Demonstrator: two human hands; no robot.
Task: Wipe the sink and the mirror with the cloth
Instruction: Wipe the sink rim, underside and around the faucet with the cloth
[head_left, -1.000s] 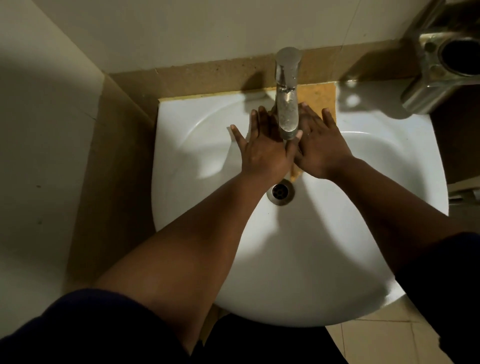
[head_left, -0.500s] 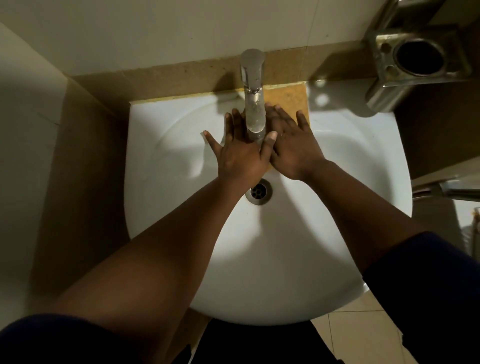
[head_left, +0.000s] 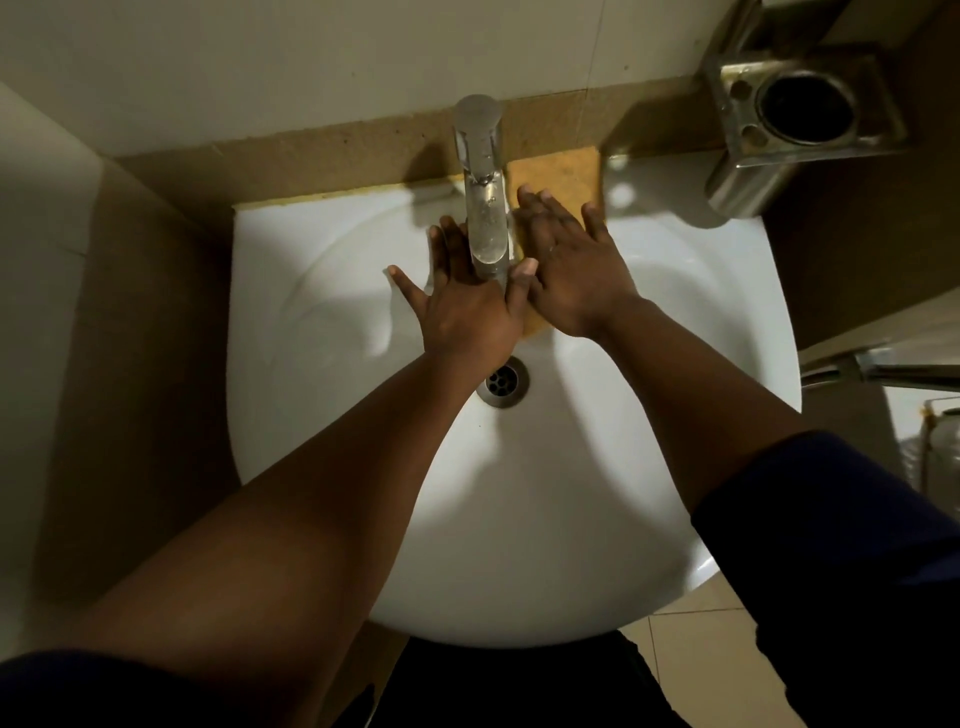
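A white sink (head_left: 545, 519) fills the middle of the view, with a chrome tap (head_left: 485, 208) at its back and a drain (head_left: 503, 383) below. A yellow cloth (head_left: 558, 171) lies spread from the back rim down into the basin, right of the tap. My right hand (head_left: 576, 270) presses flat on it, fingers apart. My left hand (head_left: 462, 306) lies flat under the tap spout, fingers spread, its thumb touching the right hand. Whether it rests on the cloth's edge is hidden. No mirror is in view.
A steel toothbrush holder (head_left: 800, 109) is fixed to the wall at the upper right, above the sink's corner. A brown tiled ledge (head_left: 311, 156) runs behind the sink and down its left side. A metal rail (head_left: 883, 371) sticks out at the right.
The view swung, so the sink now sits further left in the frame. My right hand has slid a little toward the back rim; my left hand stays under the spout.
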